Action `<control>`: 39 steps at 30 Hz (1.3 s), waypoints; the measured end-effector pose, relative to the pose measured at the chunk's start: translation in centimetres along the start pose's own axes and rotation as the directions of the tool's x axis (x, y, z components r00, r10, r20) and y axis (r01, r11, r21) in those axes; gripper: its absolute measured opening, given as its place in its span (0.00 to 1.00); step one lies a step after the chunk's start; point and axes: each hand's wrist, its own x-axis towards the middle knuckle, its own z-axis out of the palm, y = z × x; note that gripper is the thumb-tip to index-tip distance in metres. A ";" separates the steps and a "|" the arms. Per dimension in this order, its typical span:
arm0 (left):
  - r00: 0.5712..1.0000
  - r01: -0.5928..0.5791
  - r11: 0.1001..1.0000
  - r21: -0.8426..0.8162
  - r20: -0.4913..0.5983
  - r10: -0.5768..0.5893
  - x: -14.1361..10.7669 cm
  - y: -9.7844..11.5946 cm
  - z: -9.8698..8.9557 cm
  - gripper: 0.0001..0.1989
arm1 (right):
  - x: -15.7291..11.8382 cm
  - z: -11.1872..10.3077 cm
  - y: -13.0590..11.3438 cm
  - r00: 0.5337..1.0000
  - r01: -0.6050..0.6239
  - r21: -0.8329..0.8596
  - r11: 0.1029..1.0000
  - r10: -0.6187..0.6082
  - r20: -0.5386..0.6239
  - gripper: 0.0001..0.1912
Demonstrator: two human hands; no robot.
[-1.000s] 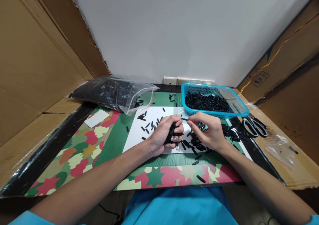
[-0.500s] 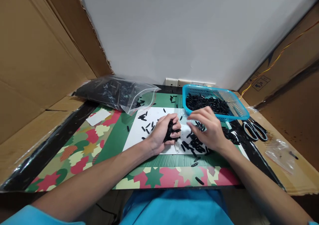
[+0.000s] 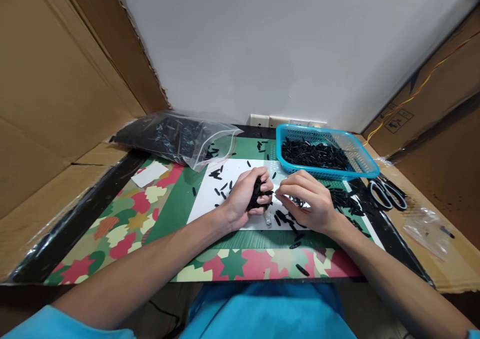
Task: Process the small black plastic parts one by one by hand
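Observation:
My left hand is closed around a bunch of small black strips above the white sheet. Just to its right, my right hand has thumb and fingertips drawn together near the bunch's edge; whatever lies between them is too small to make out. Loose black pieces are scattered on the sheet under and between both hands. A small clear item lies below my left fingers.
Behind my right hand stands a blue basket of black pieces. A zip bag with dark contents lies back left. Scissors and a small plastic bag lie at the right. Cardboard walls flank the table.
My right hand has moved down and slightly left, closer to the bunch, and its fingertips have come together. My left hand still grips the bunch. The view has shifted slightly.

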 end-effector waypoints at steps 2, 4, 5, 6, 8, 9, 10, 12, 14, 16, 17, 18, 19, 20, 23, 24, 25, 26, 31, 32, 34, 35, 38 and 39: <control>1.000 -0.011 1.000 0.021 -0.012 0.012 0.0 0.0 0.0 0.19 | 0.1 0.1 0.0 1.000 0.009 -0.008 1.000 -0.009 0.003 0.12; 1.000 -0.005 0.999 0.034 -0.020 0.006 0.0 -0.1 0.0 0.19 | 0.2 0.2 0.0 0.999 0.034 -0.014 0.999 -0.033 0.025 0.12; 1.000 0.004 0.999 0.035 -0.023 -0.004 0.0 -0.1 0.0 0.19 | 0.2 0.2 0.0 0.998 0.048 -0.013 0.999 -0.047 0.039 0.12; 1.000 0.015 0.999 0.033 -0.023 -0.014 0.0 -0.1 0.0 0.18 | 0.2 0.3 0.0 0.997 0.059 -0.014 0.998 -0.058 0.046 0.12; 0.999 0.033 0.999 0.022 -0.023 -0.033 0.1 -0.1 -0.1 0.17 | 0.1 0.3 0.0 0.998 0.062 -0.022 0.998 -0.061 0.028 0.12; 0.999 0.039 0.999 0.015 -0.022 -0.039 0.1 -0.1 -0.1 0.17 | 0.0 0.2 0.0 0.999 0.054 -0.026 0.998 -0.054 0.006 0.12; 0.999 0.043 0.999 0.007 -0.019 -0.043 0.2 0.0 -0.2 0.17 | -0.1 0.2 0.0 0.999 0.045 -0.028 0.999 -0.046 -0.021 0.12; 0.999 0.045 0.999 -0.010 -0.007 -0.045 0.2 0.0 -0.2 0.18 | -0.1 0.1 0.0 0.998 0.032 -0.022 0.999 -0.034 -0.060 0.13; 0.999 0.047 0.999 -0.019 0.005 -0.047 0.3 0.0 -0.3 0.18 | -0.2 0.1 0.0 0.996 0.026 -0.007 1.000 -0.026 -0.084 0.13; 0.997 0.072 0.997 -0.020 0.028 -0.071 0.2 0.0 -0.2 0.19 | -0.2 0.0 0.0 0.994 0.029 -0.003 1.000 -0.029 -0.108 0.13; 0.995 0.094 0.995 -0.016 0.043 -0.094 0.1 0.0 -0.2 0.19 | -0.2 0.0 0.0 0.992 0.032 -0.005 0.999 -0.033 -0.123 0.14; 0.991 0.120 0.993 -0.010 0.059 -0.119 0.0 0.1 -0.1 0.20 | -0.2 0.0 0.0 0.990 0.033 -0.013 0.999 -0.034 -0.136 0.14; 0.987 0.143 0.990 -0.003 0.074 -0.143 -0.1 0.1 0.0 0.20 | -0.3 0.0 0.0 0.989 0.030 -0.023 0.999 -0.034 -0.146 0.14; 0.984 0.159 0.987 0.005 0.085 -0.159 -0.2 0.1 0.1 0.21 | -0.3 -0.1 0.1 0.988 0.024 -0.035 0.999 -0.029 -0.153 0.14; 0.981 0.163 0.986 0.021 0.099 -0.165 -0.5 0.3 0.3 0.21 | -0.4 -0.1 0.3 0.986 0.001 -0.054 0.999 -0.010 -0.169 0.14; 0.981 0.162 0.987 0.022 0.102 -0.163 -0.5 0.3 0.3 0.21 | -0.4 -0.1 0.4 0.986 -0.004 -0.056 0.998 -0.006 -0.169 0.14; 0.981 0.161 0.987 0.022 0.105 -0.163 -0.5 0.3 0.3 0.21 | -0.4 -0.1 0.5 0.986 -0.009 -0.059 0.998 -0.001 -0.169 0.15; 0.981 0.160 0.987 0.021 0.108 -0.162 -0.5 0.3 0.3 0.21 | -0.4 -0.1 0.5 0.986 -0.016 -0.060 0.998 0.006 -0.167 0.14; 0.982 0.139 0.990 0.021 0.122 -0.141 -0.2 0.1 0.0 0.21 | -0.5 -0.1 0.5 0.987 -0.046 -0.042 0.998 0.039 -0.156 0.12; 0.983 0.136 0.990 0.023 0.124 -0.138 -0.2 0.1 -0.1 0.21 | -0.5 0.0 0.5 0.987 -0.051 -0.035 0.998 0.045 -0.155 0.12; 0.983 0.132 0.991 0.027 0.127 -0.134 -0.1 0.0 -0.1 0.21 | -0.5 0.0 0.5 0.986 -0.059 -0.029 0.998 0.054 -0.157 0.12; 0.983 0.130 0.991 0.026 0.126 -0.132 -0.1 0.0 -0.2 0.21 | -0.5 0.0 0.5 0.985 -0.064 -0.034 0.997 0.058 -0.160 0.13; 0.984 0.131 0.991 0.027 0.120 -0.133 -0.1 -0.1 -0.1 0.20 | -0.5 0.1 0.4 0.983 -0.079 -0.077 0.994 0.064 -0.174 0.14; 0.983 0.135 0.990 0.029 0.119 -0.137 -0.2 -0.1 -0.1 0.20 | -0.6 0.1 0.4 0.981 -0.085 -0.096 0.992 0.066 -0.184 0.14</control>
